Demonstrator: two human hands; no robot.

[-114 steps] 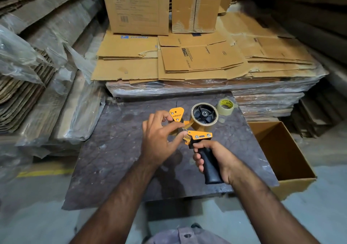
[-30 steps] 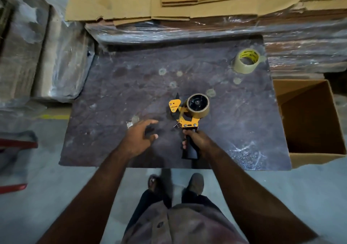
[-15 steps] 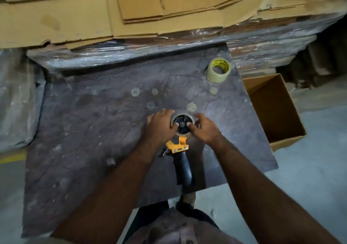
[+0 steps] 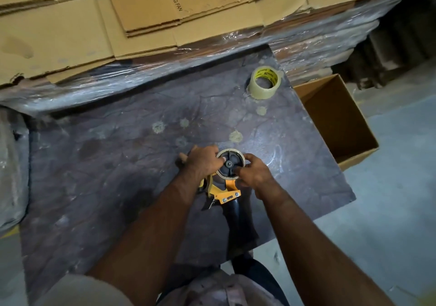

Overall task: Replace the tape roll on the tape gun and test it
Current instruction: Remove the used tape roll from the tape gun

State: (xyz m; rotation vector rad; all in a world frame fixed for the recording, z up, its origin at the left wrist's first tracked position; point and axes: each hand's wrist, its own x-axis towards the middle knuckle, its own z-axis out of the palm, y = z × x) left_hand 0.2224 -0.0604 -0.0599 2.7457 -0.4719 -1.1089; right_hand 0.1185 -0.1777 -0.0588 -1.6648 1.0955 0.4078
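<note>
Both hands' fingers pinch spent roll [image 4: 230, 165] rim, tape gun [image 4: 227, 193] flat, handle overhanging table [image 4: 99, 164] edge

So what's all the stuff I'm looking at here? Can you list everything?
tape gun: one, orange frame with black handle, lying on the table's near edge
worn roll: one, thin tan ring on the gun's black hub, between both hands
fresh tape roll: one, clear with a yellow-printed core, far right corner of the table
table: one, dark purple-grey, stained, centre of view
open box: one, brown cardboard, on the floor right of the table
flattened cartons: a stack, brown, on plastic-wrapped goods behind the table
left hand: one, bare, fingers on the worn roll's left side
right hand: one, bare, fingers on its right side
</note>
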